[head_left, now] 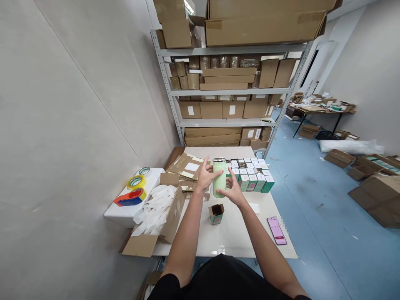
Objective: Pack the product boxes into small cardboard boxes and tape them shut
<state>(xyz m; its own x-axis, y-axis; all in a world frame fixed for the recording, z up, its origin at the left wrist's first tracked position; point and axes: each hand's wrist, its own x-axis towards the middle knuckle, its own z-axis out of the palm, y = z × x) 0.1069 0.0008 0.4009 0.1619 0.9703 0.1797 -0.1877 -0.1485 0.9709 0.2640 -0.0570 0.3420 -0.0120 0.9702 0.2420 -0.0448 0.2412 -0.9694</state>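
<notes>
Both my hands hold a pale green tumbler with a metal rim upright above the white table. My left hand grips its left side with fingers wrapped round it. My right hand grips its lower right side. Below the tumbler an open small green box stands on the table. Several closed green-and-white boxes stand in rows just behind and right of my hands.
A pink phone lies at the table's right front. An open carton of white bags sits at the left, beside tape rolls and a tape dispenser. Flat cardboard lies behind. Shelving with cartons stands at the back.
</notes>
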